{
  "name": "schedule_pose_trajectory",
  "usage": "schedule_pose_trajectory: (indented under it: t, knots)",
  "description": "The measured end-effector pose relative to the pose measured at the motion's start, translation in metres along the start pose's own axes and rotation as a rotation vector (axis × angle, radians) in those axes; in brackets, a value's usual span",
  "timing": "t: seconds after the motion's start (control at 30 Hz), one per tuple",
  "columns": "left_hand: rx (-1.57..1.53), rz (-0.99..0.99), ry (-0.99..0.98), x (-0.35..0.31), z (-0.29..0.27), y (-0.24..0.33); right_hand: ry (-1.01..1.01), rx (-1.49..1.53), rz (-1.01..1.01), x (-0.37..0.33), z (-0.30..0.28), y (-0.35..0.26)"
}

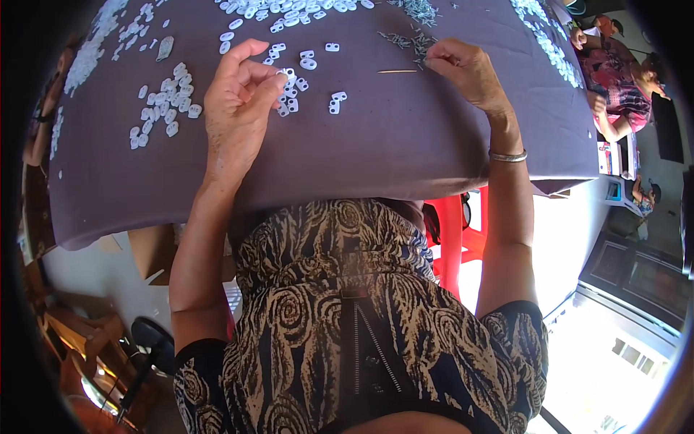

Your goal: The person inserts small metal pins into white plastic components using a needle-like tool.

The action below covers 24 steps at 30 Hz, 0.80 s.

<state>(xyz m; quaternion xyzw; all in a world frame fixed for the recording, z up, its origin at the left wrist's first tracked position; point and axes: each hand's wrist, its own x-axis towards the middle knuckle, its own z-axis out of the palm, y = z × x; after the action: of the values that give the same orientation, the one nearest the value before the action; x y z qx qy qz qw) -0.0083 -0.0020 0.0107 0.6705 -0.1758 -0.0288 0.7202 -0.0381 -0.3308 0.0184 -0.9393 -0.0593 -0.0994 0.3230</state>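
Note:
My left hand (242, 98) is raised over the table, its thumb and a finger pinching a small white plastic piece (289, 73) with holes in it. Just beyond the thumb, more white two-hole pieces (291, 101) lie in a loose cluster. My right hand (466, 71), a silver bangle on its wrist, has its fingertips pinched together at the near edge of a scatter of thin grey screw-like bits (416, 42). Whatever those fingertips hold is too small to make out. A thin wooden stick (397, 71) lies left of my right hand.
A dark cloth covers the table (376, 145). White oval pieces form a group (170, 101) at left and a larger heap (289, 9) at the far side. More white parts (553, 50) lie along the right edge. Another person (622, 79) sits beyond it; a red chair (452, 239) stands below.

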Motion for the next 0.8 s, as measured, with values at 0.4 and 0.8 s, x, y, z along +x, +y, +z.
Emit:
schedule_pose_trajectory:
  t: [0.4, 0.8]
  knots:
    - [-0.006, 0.016, 0.005, 0.001, 0.003, -0.002, -0.024, -0.243, -0.106, -0.003, 0.012, -0.018]
    - [0.017, 0.016, 0.051, 0.004, -0.003, -0.017, -0.097, 0.388, -0.212, 0.049, 0.062, -0.113]
